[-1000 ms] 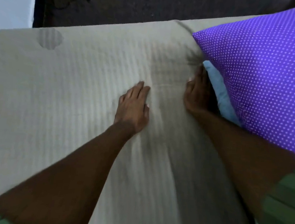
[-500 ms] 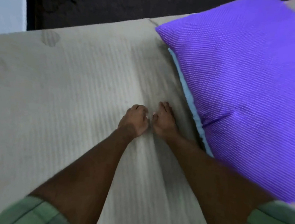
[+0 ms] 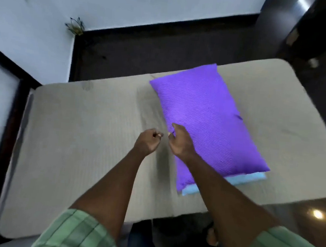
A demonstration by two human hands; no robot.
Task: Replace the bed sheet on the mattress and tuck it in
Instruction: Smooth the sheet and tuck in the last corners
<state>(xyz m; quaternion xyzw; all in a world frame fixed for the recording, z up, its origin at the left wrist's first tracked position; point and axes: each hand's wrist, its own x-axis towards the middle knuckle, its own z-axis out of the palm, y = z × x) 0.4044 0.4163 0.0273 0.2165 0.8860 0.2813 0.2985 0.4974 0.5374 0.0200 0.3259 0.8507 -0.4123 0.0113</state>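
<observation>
Bed sheet (image 3: 82, 136): beige, faintly ribbed cloth spread across the mattress, filling the middle of the frame from the left edge to the right; a few soft creases run through its centre.
Pillow (image 3: 207, 119): bright purple, lying at a slant on the sheet, right of centre; a pale blue inner edge shows at its lower end.
Left hand (image 3: 147, 141): centre of the frame, over the sheet, fingers curled into a loose fist; whether it pinches any cloth cannot be told because of blur.
Right hand (image 3: 180, 142): just right of the left hand, at the pillow's left edge, fingers bent inward; it may touch the pillow, but a grip cannot be told.
Sleeves (image 3: 77, 234): green checked, rolled up on both forearms, bottom of the frame.
Wall (image 3: 109, 0): pale, upper left.
Floor (image 3: 164, 54): dark, beyond the bed's far edge at the top.
</observation>
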